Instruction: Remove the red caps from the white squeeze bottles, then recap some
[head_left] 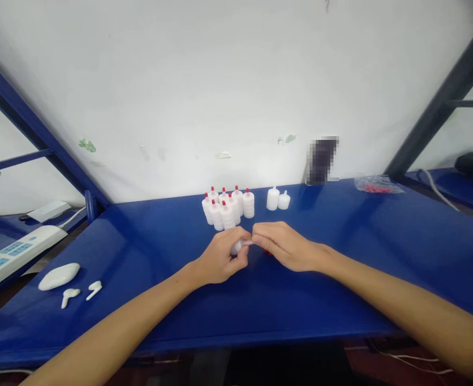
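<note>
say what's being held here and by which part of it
The left hand holds a white bottle by its body. The right hand is at the tip of its spout; its exact grip there is hidden.

My one camera sits on my head, facing forward and down over the blue table toward the wall.

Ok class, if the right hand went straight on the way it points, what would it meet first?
The right hand would likely first meet the white squeeze bottle held in the left hand; its nozzle reaches the right fingers, though exact contact is unclear.
</note>
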Demonstrator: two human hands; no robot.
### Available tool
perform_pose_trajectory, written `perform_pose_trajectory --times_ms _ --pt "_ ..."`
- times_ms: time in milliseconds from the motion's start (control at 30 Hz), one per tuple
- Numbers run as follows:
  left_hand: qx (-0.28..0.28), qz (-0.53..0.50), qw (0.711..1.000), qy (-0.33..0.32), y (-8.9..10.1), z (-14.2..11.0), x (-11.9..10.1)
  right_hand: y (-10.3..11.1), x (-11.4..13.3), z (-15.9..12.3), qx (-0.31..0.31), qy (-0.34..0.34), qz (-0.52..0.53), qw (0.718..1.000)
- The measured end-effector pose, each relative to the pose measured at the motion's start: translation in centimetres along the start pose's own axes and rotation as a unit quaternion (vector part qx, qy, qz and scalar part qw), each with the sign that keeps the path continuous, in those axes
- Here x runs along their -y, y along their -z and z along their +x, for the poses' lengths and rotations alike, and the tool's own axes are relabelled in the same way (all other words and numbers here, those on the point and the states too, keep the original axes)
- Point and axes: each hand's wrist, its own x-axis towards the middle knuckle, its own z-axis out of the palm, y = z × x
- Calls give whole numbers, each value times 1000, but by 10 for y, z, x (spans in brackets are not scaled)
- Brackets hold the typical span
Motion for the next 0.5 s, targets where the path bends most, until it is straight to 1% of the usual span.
perform_pose_trajectory --times_ms 33,67,133,200,267,367,433,500 --pt "12 22 999 -36 0 0 1 3 -2 0 -20 -21 27 999" --pt "33 48 997 -60 -1 -1 2 7 -4 0 -39 -40 45 997" --pt "59 73 992 -89 -1 -2 4 17 -13 -2 -52 -67 36 996" --pt "90 82 987 -104 -2 -3 5 27 -24 -4 -11 -85 -35 996" --pt "113 86 984 -107 -2 -4 6 32 -35 -6 58 -110 -104 987" --pt "122 84 984 -98 -2 -3 6 33 -47 -7 138 -140 -152 969" --pt "122 76 985 -92 -2 -3 6 32 -50 -7 159 -150 -158 963" --pt "125 65 986 -90 -3 -3 5 32 -49 -6 161 -154 -158 962"
